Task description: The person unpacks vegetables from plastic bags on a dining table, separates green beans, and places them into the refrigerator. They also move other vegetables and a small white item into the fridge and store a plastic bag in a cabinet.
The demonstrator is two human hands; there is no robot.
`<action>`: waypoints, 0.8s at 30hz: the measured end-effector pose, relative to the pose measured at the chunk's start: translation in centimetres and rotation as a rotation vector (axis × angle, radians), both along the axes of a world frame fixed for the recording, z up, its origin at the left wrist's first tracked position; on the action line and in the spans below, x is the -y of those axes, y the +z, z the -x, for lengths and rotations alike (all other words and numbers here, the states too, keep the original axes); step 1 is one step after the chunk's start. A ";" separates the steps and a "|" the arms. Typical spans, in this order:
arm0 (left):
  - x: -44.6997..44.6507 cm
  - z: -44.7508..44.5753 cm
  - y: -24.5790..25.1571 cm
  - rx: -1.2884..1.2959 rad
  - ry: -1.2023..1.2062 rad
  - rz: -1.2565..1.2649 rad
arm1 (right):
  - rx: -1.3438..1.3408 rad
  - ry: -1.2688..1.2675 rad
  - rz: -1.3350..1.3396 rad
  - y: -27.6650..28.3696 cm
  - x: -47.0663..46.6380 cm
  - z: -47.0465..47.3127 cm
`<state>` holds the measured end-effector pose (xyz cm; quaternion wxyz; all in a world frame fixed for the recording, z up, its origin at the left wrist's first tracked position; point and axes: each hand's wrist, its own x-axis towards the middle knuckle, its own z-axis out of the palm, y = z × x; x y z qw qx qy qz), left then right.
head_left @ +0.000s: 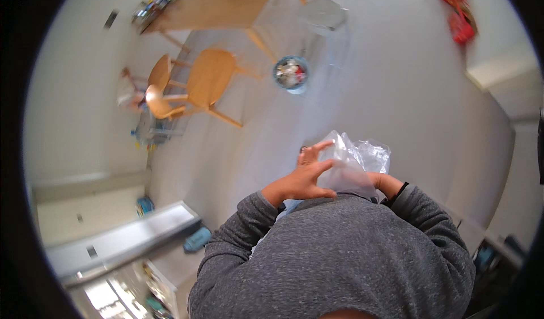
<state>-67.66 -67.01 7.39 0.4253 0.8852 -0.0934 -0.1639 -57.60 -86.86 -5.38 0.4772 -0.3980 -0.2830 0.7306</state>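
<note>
A clear plastic bag point(346, 172), crumpled and shiny at its far right part, is held up in front of my waist. My left hand point(308, 174) is at the bag's left side, fingers spread and thumb apart, the index fingertip at the film's edge. A ring shows on one of its fingers. On the other side, my right hand point(380, 181) reaches in behind the bag and carries it. The plastic hides most of that hand's fingers. What the bag contains, if anything, I cannot tell.
Ahead on the grey floor stands a bin point(291, 73) filled with rubbish, near a clear round stool point(324, 13). A wooden chair point(211, 77) is beside the wooden table point(216, 4). Red bags point(461, 25) lie at the upper right. A blue cylindrical object point(197, 240) is at lower left.
</note>
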 end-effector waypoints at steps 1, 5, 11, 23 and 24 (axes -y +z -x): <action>0.3 -0.6 -1.1 -0.018 -0.023 -0.034 | -0.065 -0.044 0.015 -0.4 1.7 0.5; 3.9 -2.1 -4.4 -0.055 -0.136 0.013 | -0.181 -0.237 0.121 0.6 8.5 3.1; 12.5 -6.9 -7.1 -0.475 -0.122 0.479 | 0.009 -0.470 0.212 4.9 15.4 6.2; 21.4 -9.4 -4.6 -0.014 -1.092 0.196 | 0.138 -1.221 0.211 6.7 17.4 15.5; 21.1 -9.4 -4.8 0.038 -1.218 0.209 | 0.290 -1.256 0.215 6.3 17.3 16.4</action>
